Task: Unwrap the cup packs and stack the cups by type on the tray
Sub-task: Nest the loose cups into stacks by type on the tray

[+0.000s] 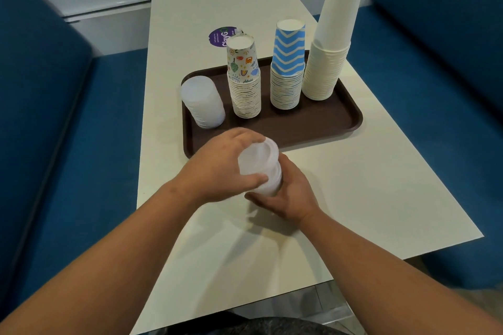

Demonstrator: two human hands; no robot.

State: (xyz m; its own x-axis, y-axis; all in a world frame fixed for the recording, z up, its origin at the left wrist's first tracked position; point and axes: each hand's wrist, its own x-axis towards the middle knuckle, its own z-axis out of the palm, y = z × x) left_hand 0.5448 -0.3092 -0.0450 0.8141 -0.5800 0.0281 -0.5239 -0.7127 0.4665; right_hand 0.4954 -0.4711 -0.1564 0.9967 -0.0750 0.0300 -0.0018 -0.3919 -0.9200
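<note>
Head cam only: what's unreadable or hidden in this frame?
- Clear plastic cups between the left hand and right hand: motion-blurred and partly covered by the fingers; count and any wrap unclear.
- Purple sticker: small print too small, and the patterned cup stack hides its edge.
- Tray: near left corner is behind the left hand.

Both bare forearms reach forward and converge. The left hand point(217, 168) comes over from above, fingers curled and thumb pressed inward, gripping. The right hand point(291, 193) sits lower, cupped, fingers wrapped underneath, also gripping.
</note>
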